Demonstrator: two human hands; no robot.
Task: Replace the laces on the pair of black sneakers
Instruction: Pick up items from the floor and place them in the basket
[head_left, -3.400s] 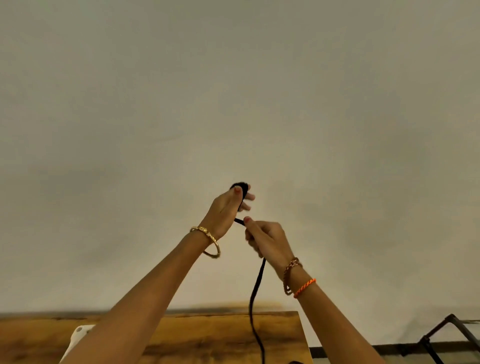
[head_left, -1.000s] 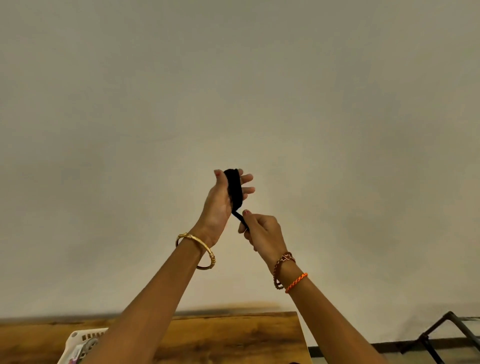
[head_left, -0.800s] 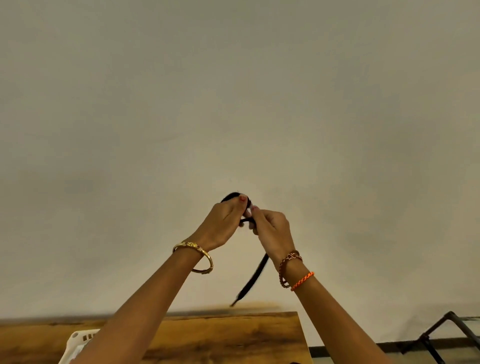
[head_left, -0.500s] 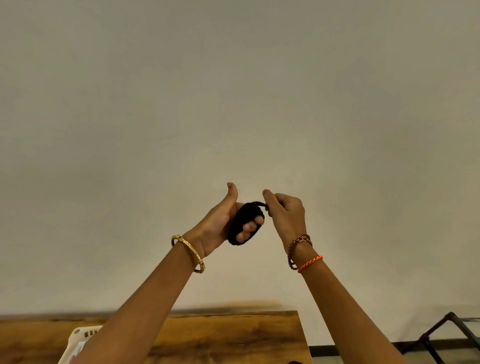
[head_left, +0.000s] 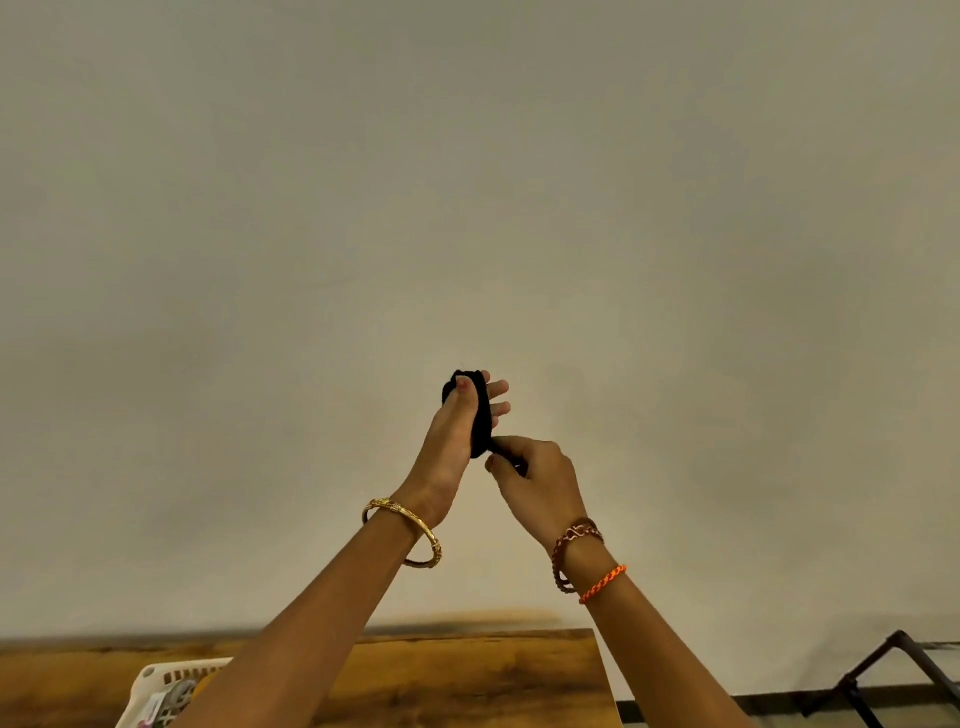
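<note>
One white basket (head_left: 156, 691) on wooden table (head_left: 467, 680)

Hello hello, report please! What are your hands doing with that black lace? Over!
Left hand holds the wound black lace, thumb on top. Right hand pinches its loose end. Both raised above the table. Nothing in the way.

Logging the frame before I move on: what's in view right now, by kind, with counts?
Hands: 2, left, right
Black lace bundle: 1
Wrist bands: 3
White basket: 1
Wooden table: 1
Total: 8
</note>
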